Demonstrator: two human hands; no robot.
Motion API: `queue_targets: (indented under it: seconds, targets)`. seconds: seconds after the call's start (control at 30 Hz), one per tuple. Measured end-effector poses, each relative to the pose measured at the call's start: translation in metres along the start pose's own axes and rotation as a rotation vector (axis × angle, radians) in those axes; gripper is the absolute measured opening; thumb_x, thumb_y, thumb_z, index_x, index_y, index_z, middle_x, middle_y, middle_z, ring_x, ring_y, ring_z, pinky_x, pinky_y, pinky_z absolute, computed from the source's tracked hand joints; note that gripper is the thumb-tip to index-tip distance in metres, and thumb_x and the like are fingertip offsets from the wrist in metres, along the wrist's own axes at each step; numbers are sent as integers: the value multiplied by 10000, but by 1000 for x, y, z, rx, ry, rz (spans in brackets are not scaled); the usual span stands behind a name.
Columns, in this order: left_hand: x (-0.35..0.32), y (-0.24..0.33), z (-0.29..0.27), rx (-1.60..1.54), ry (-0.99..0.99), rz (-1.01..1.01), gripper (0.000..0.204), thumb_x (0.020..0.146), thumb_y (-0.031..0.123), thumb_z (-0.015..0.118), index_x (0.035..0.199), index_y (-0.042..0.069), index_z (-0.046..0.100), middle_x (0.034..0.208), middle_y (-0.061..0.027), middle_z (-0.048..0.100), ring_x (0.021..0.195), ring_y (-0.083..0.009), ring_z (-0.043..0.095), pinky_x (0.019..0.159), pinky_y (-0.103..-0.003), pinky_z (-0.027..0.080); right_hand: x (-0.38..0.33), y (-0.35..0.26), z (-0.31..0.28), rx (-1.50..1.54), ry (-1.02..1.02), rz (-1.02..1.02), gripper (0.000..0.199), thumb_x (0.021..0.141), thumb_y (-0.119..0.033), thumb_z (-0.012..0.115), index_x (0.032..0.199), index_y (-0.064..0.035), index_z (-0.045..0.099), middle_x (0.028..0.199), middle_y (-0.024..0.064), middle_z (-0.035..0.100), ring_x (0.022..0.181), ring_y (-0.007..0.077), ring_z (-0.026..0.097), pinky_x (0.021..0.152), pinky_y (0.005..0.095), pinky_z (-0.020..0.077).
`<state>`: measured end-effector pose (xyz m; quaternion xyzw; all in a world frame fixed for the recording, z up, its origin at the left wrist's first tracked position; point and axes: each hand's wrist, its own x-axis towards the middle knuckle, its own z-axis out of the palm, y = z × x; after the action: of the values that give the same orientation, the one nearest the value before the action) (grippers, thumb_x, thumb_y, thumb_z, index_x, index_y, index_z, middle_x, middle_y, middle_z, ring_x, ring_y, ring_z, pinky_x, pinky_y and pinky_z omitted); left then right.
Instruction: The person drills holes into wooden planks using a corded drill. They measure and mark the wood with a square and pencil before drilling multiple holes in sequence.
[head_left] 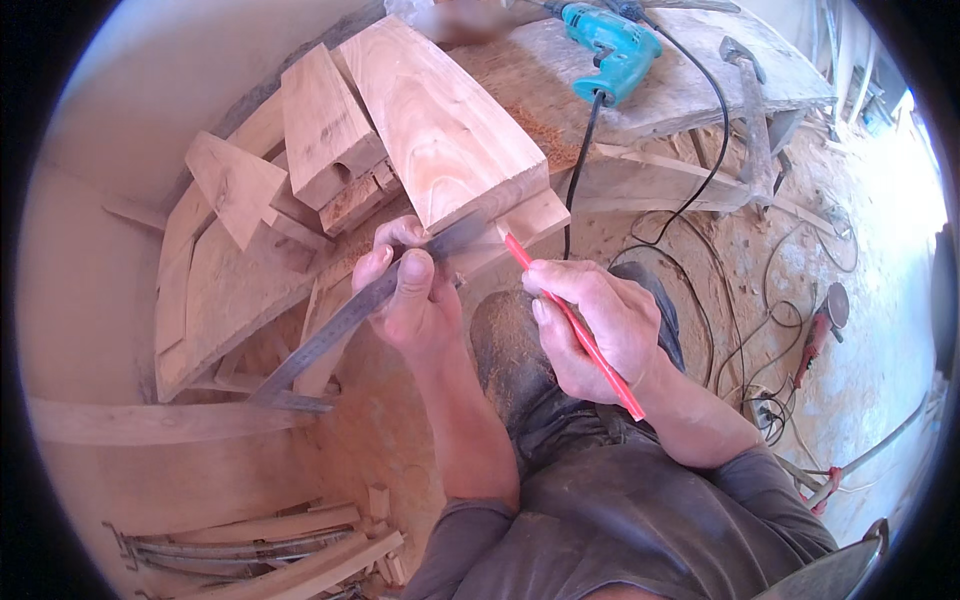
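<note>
My left hand (408, 285) is closed on a long steel square (345, 322), thumb on top, pressing it near the end of a thick wooden block (450, 120). Its other end, with a short crosspiece, sticks out to the lower left. In my right hand (600, 325) a red pencil (575, 328) is pinched, slanting up to the left. The pencil's tip is at a lighter piece of wood (535, 217) under the block's near end, beside the square's blade. Whether the tip touches the wood I cannot tell.
More cut blocks (322, 125) lie left of the large one on the workbench (235, 300). A teal power drill (612, 50) and a hammer (750, 110) rest at the back right. An angle grinder (820, 335) and cables lie on the floor; wood strips (290, 525) are at lower left.
</note>
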<state>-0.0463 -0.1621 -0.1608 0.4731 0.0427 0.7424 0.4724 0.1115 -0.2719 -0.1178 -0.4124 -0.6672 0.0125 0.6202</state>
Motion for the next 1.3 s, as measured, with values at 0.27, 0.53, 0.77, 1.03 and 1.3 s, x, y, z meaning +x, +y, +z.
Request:
queue_targets:
  seconds: [0.27,0.53,0.77,1.03,1.3]
  targets:
    - [1,0,-4,8,6,-16,383,903,40,745,1215,226,625,1086,-182,613,784,-177,577,576,-239,458,4,0,6,8,1,6,345,803,130,671,1132,28,648,931,155,728,744,237,727,662,309,575]
    - [0,-2,3,3,19,18,394,895,29,747,1221,216,629,1078,-178,619,807,-186,589,581,-246,467,2,2,10,-8,9,-8,350,793,145,688,1120,25,656,929,145,720,721,189,713,633,286,562]
    - [1,-2,-1,-6,-4,4,384,902,19,735,1216,221,646,1086,-178,623,804,-175,584,586,-236,454,-2,3,12,-44,8,-13,329,784,102,710,1095,19,641,897,151,709,687,262,704,568,343,547]
    - [1,-1,3,-12,19,17,401,913,3,716,1238,226,644,1082,-178,628,781,-166,572,602,-248,456,14,-8,4,59,84,-32,316,839,113,668,1144,29,651,988,158,741,839,223,738,727,311,587]
    - [-15,39,-12,-68,4,-7,313,945,36,694,1218,185,662,1081,-146,648,599,-76,472,556,-215,431,33,16,-14,-274,-173,-209,411,767,-39,746,1152,-83,607,1350,181,604,1363,390,509,1174,556,336]
